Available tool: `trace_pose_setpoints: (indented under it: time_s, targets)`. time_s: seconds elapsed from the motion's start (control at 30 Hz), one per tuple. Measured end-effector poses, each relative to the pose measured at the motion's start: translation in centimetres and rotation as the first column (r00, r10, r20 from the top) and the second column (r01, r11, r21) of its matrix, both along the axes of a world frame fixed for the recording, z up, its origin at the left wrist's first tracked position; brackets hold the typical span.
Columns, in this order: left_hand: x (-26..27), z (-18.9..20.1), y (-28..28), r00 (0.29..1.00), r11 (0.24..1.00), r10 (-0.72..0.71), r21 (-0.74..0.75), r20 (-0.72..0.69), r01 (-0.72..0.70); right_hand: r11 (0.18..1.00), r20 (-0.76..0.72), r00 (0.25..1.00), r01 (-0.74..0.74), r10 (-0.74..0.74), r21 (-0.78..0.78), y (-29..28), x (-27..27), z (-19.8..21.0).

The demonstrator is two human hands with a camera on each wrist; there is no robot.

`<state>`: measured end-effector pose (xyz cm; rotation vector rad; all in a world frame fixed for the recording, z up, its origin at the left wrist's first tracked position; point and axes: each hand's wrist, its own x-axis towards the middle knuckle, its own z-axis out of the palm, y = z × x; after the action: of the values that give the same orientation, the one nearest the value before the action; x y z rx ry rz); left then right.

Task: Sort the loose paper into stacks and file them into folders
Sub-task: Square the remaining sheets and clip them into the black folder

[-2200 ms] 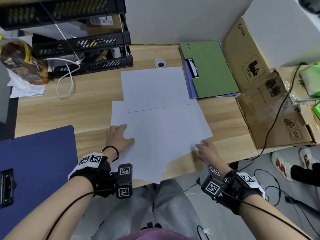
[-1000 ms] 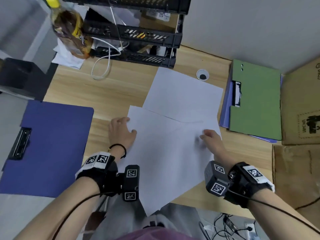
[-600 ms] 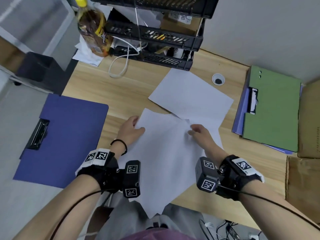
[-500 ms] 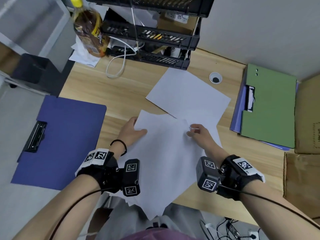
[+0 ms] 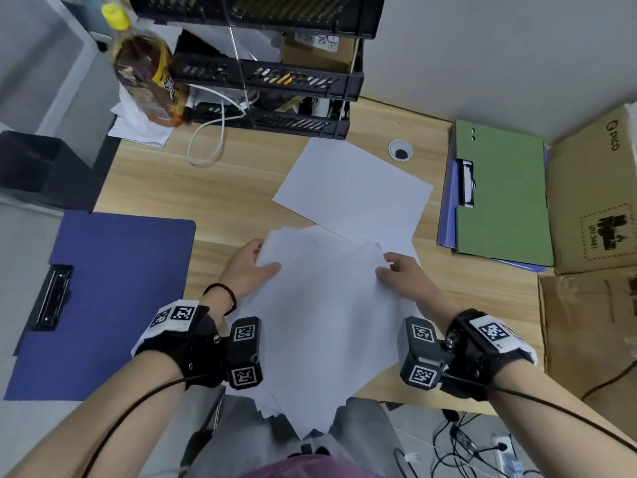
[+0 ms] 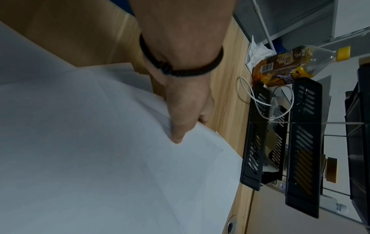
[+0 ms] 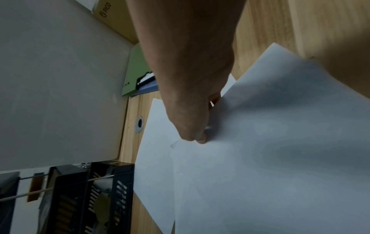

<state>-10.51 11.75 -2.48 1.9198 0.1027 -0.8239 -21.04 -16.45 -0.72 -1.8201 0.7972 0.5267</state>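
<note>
A fanned stack of white sheets [image 5: 320,315] lies across the near middle of the wooden bench [image 5: 213,191], its lower corner hanging off the near edge over the person's lap. The left hand [image 5: 246,270] holds the stack at its 10 o'clock corner: the thumb lies on top of the upper sheet and the other fingers [image 5: 253,243] curl under the edge, so the paper sits clamped between them; the left wrist view shows the thumb [image 6: 178,131] pressed down on the top sheet with the corner lifted off the wood. The right hand [image 5: 408,281] takes the stack at its 2 o'clock corner, its fingers [image 7: 200,139] drawn together in a pinch on the paper's edge, thumb above and fingertips beneath as far as the right wrist view tells.

A single white sheet [image 5: 355,188] lies flat at 12 o'clock from the stack, its near edge tucked under the stack's far edge. At 3 o'clock a green folder [image 5: 503,201] rests on a blue-purple one, beside a cardboard box [image 5: 593,201]. At 9 o'clock an open blue folder [image 5: 113,298] with a black clip overhangs the bench's left edge. At 11 o'clock stand black stacked trays [image 5: 275,74], a brown drink bottle [image 5: 148,74] with a yellow cap, and a looped white cable [image 5: 210,139].
</note>
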Motion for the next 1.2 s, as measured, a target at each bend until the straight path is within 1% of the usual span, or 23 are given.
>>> trace_pose_setpoints:
  time_s: [0.1,0.17,0.27,0.33,0.43,0.53,0.6,0.7,0.83,0.9,0.97,1.07,1.2]
  targets:
    - [0.1,0.2,0.6,0.998,0.998,0.049,-0.040,0.026,-0.047,0.999,-0.009,1.000,0.013,-0.014,-0.047,-0.2,0.5,0.0]
    - [0.2,0.2,1.2,0.995,0.994,0.096,-0.047,0.033,-0.095,0.999,-0.038,0.999,0.005,-0.007,-0.039,-0.1,0.4,0.0]
    - [0.2,0.2,2.0,0.990,0.989,0.135,-0.061,-0.049,-0.138,1.000,-0.089,0.996,-0.020,0.021,0.004,0.0,-0.3,-0.3]
    - [0.2,0.3,2.1,0.987,0.990,0.109,-0.078,-0.115,-0.119,0.999,-0.068,0.997,-0.025,0.027,0.021,0.2,-0.8,-0.2]
    - [0.0,0.4,1.5,0.985,0.991,0.042,-0.118,-0.167,-0.062,0.997,-0.008,0.999,-0.042,0.043,0.071,0.7,-0.6,0.4]
    - [0.1,0.6,1.0,0.981,0.988,-0.029,-0.153,-0.193,-0.001,0.993,-0.032,0.998,-0.055,0.058,0.104,0.9,0.5,1.0]
    - [0.4,0.7,0.9,0.977,0.986,-0.051,-0.164,-0.208,0.016,0.994,-0.045,0.998,-0.042,0.047,0.101,0.6,1.1,1.0]
    - [1.1,1.3,1.2,0.984,0.987,-0.056,-0.158,-0.167,0.029,0.992,-0.046,0.997,-0.058,0.064,0.113,0.2,1.2,0.9]
    - [2.2,2.0,1.1,0.998,0.995,-0.055,-0.083,-0.007,0.054,0.976,-0.061,0.991,-0.108,0.121,0.187,0.3,0.4,0.7]
    - [2.6,2.2,0.6,0.995,0.993,-0.095,-0.067,0.014,0.095,0.960,-0.047,0.989,-0.127,0.143,0.251,0.4,0.1,0.6]
    - [2.9,2.4,-0.3,0.983,0.981,-0.185,-0.050,0.006,0.186,0.949,-0.036,0.989,-0.127,0.143,0.288,0.4,0.1,0.6]
    - [2.9,2.7,-2.0,0.955,0.955,-0.297,-0.032,-0.022,0.296,0.948,-0.031,0.992,-0.107,0.122,0.300,0.2,0.6,0.6]
    - [2.2,2.8,-4.9,0.896,0.899,-0.438,-0.023,-0.074,0.437,0.952,-0.009,0.996,-0.078,0.085,0.295,0.1,1.4,0.9]
